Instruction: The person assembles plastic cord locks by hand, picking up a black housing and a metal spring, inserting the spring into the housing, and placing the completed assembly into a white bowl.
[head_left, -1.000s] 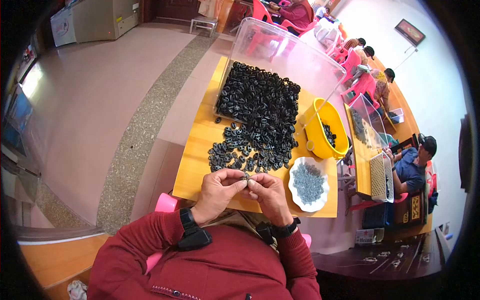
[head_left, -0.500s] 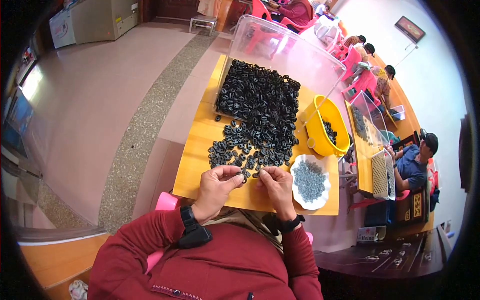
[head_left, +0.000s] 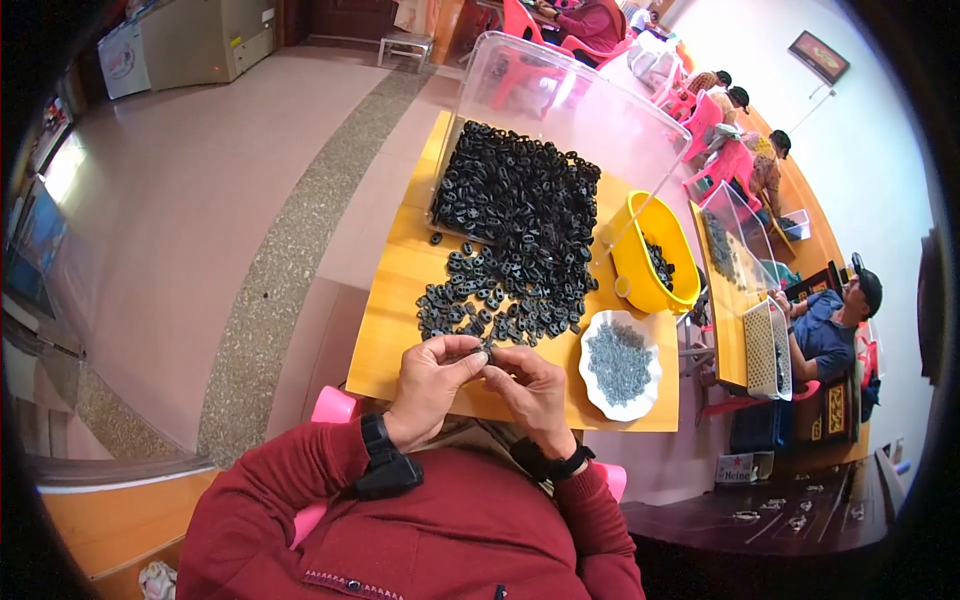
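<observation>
My left hand [head_left: 433, 378] pinches a small black plastic piece with holes [head_left: 487, 346] between thumb and index finger, just above the table's near part. My right hand [head_left: 530, 385] meets it from the other side, fingertips closed at the same piece; whatever else they hold is too small and covered to make out. Beyond my fingers, a heap of black oval plastic pieces [head_left: 520, 200] spills out of a clear plastic bin [head_left: 590, 100] lying open toward me. Right of my right hand sits a white scalloped dish [head_left: 597, 395] full of tiny grey-blue parts [head_left: 622, 362].
A yellow tub [head_left: 675, 300] holding some black pieces stands at the wooden table's [head_left: 385, 350] right edge. Farther right, a person in a dark cap [head_left: 825, 320] sits at another table with a white basket [head_left: 765, 345]. Pink chairs and more seated people line the back right.
My right hand has moved left, bringing its fingertips to the piece in my left hand. My left hand has stayed almost in place. The seated person's head at the right has tilted up.
</observation>
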